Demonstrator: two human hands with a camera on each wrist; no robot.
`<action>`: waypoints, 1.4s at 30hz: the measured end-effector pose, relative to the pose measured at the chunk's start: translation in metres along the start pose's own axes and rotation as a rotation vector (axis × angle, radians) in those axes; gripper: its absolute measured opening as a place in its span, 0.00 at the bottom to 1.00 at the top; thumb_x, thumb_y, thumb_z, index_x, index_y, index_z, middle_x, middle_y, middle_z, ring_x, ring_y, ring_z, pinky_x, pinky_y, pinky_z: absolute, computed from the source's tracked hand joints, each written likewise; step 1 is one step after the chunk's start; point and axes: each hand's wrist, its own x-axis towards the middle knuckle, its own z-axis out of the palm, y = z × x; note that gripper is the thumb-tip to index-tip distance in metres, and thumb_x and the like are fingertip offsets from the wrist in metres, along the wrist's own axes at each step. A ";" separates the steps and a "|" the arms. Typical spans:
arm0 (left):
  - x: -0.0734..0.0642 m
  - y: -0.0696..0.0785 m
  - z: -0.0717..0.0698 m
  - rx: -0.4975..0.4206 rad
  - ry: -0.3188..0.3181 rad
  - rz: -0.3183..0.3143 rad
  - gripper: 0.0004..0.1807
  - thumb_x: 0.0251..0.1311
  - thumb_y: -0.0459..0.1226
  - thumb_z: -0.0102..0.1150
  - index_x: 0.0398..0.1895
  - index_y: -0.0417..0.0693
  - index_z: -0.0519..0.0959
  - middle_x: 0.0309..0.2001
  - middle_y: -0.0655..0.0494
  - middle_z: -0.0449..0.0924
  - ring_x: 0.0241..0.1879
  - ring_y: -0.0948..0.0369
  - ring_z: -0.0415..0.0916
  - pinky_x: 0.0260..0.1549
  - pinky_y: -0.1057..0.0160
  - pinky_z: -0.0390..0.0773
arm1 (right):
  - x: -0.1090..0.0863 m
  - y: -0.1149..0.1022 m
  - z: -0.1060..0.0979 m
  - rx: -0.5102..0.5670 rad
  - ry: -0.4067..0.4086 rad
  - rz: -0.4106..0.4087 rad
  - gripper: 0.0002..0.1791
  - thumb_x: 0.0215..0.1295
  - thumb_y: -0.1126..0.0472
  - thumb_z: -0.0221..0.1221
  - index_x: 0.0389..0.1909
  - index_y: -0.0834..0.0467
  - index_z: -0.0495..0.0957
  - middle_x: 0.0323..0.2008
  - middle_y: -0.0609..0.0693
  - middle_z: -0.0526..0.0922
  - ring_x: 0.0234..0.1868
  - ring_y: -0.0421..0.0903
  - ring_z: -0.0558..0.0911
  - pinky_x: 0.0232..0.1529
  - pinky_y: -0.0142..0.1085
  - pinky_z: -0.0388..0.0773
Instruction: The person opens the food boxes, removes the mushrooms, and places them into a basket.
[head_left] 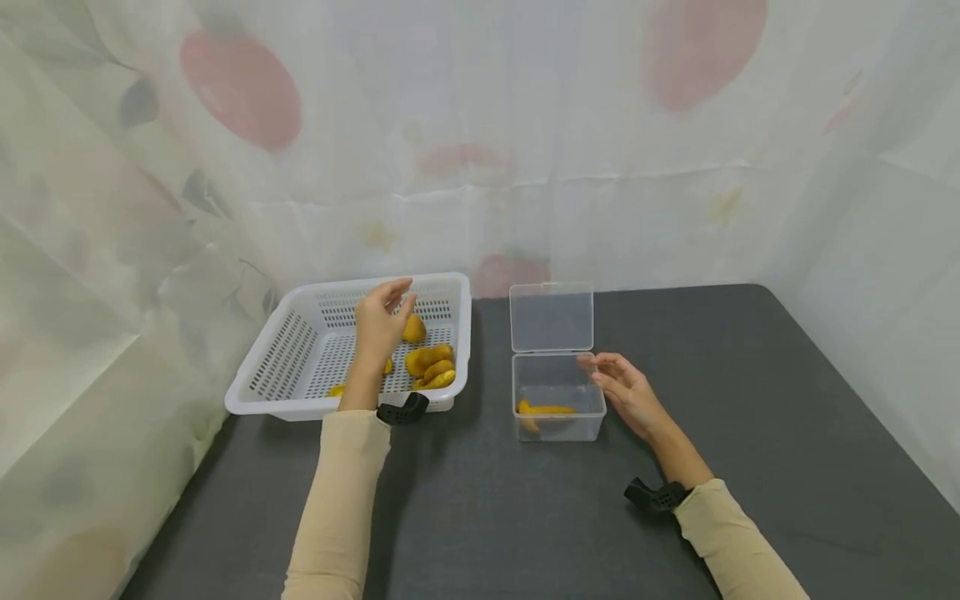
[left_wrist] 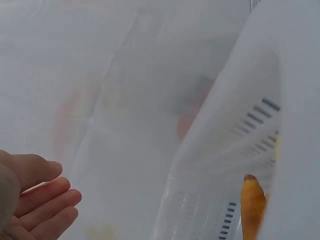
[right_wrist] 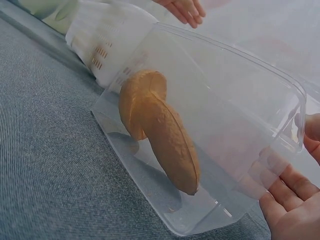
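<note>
My left hand (head_left: 384, 321) hovers over the white slotted basket (head_left: 255, 392), fingers loosely extended and holding nothing. Several yellow fruit-like pieces (head_left: 429, 357) lie in the basket, mostly at its right side; my forearm hides part of the inside. In the left wrist view one piece (left_wrist: 253, 206) has a dark tip. Against the right side of a clear plastic box (head_left: 558, 429) rests my right hand (head_left: 626, 392), its relaxed fingers at the wall and rim. Inside the box are elongated yellow-brown pieces (right_wrist: 170, 142), one lying across another. The box's lid (head_left: 552, 318) stands raised at the back.
Both containers stand on a dark grey table (head_left: 510, 517), the basket left and the box right of the middle. A pale fruit-print curtain (head_left: 480, 225) hangs behind and along the left side. Black wrist cameras (head_left: 654, 495) sit on both wrists.
</note>
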 end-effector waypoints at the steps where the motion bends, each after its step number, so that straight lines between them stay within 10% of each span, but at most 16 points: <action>1: -0.002 0.002 0.000 -0.007 0.002 0.010 0.17 0.65 0.31 0.56 0.56 0.34 0.77 0.56 0.36 0.79 0.59 0.45 0.77 0.62 0.53 0.78 | 0.000 0.000 0.000 0.000 0.001 0.002 0.12 0.74 0.69 0.45 0.55 0.62 0.66 0.59 0.39 0.77 0.64 0.32 0.73 0.62 0.18 0.69; 42: -0.057 0.063 0.054 -0.206 -0.239 0.302 0.14 0.61 0.31 0.61 0.50 0.37 0.81 0.48 0.41 0.84 0.48 0.50 0.83 0.52 0.52 0.83 | -0.003 -0.006 0.002 -0.017 -0.001 0.002 0.12 0.74 0.68 0.46 0.55 0.61 0.66 0.60 0.38 0.76 0.64 0.31 0.73 0.63 0.18 0.69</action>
